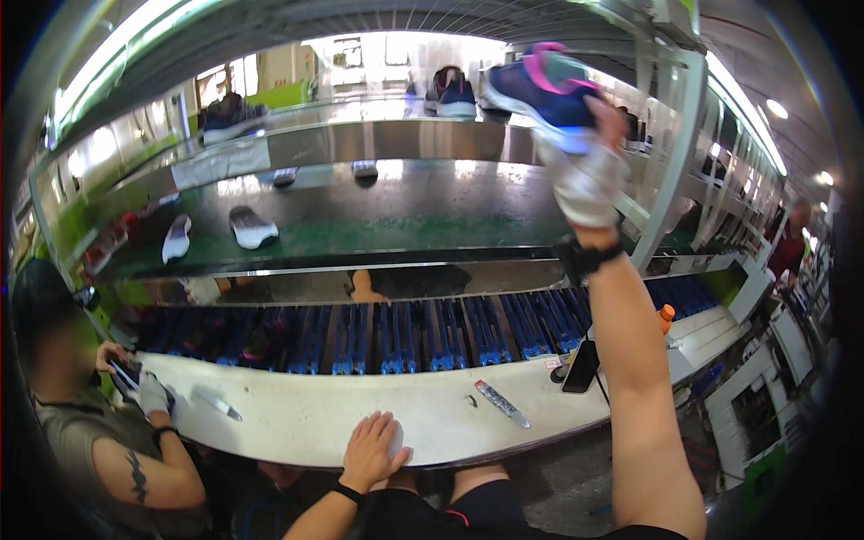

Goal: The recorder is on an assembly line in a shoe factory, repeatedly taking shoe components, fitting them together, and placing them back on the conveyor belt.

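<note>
Navy shoe with pink collar (pixel 525 88) raised beside the upper shelf (pixel 378 110), grasped in the gloved right hand (pixel 589 175), left hand (pixel 371 452) released and lying flat on the white worktop (pixel 297 409), slim red-ended tool (pixel 501 403) near it.

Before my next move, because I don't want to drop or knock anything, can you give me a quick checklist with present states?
1. Right hand gripping the shoe: ok, holding it raised.
2. Shoe supported by the upper shelf: cannot tell; contact isn't clear and the shoe is blurred.
3. Left hand free: ok, resting on the bench near its edge.
4. Phone away from the left hand: ok, farther right.
5. Bench free of loose items: not ok, a red-ended tool lies there.
6. Co-worker's hands apart from yours: ok, at far left.
</note>
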Demonstrator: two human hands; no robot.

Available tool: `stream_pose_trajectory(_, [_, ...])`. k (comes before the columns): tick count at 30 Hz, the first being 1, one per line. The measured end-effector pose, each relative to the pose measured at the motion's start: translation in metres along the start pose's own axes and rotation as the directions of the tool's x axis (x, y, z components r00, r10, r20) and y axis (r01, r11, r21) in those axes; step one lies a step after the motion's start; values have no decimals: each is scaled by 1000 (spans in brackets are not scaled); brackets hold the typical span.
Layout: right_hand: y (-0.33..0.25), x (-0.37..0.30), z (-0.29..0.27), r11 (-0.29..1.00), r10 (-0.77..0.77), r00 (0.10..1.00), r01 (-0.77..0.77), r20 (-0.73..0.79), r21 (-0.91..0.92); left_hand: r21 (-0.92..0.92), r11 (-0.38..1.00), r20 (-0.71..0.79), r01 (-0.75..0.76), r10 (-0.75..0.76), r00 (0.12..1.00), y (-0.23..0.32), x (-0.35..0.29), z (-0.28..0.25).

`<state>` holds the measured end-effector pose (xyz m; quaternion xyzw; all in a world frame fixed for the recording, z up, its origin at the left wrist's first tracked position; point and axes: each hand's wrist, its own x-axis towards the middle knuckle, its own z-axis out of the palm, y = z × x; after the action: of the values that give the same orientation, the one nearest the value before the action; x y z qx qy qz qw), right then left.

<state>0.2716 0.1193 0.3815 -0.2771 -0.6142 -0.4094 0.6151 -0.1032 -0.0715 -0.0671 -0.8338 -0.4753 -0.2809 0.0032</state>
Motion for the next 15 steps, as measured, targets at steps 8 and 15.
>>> stream_pose_trajectory(8, [32,-40,57,984,171,959,-157,-225,79,28,1000,-7,7,-7,1000,3,-3,-3])
stream_pose_trajectory(15, [10,-38,83,998,-25,980,34,-198,44,74,997,71,-1,-5,997,3,-6,-10])
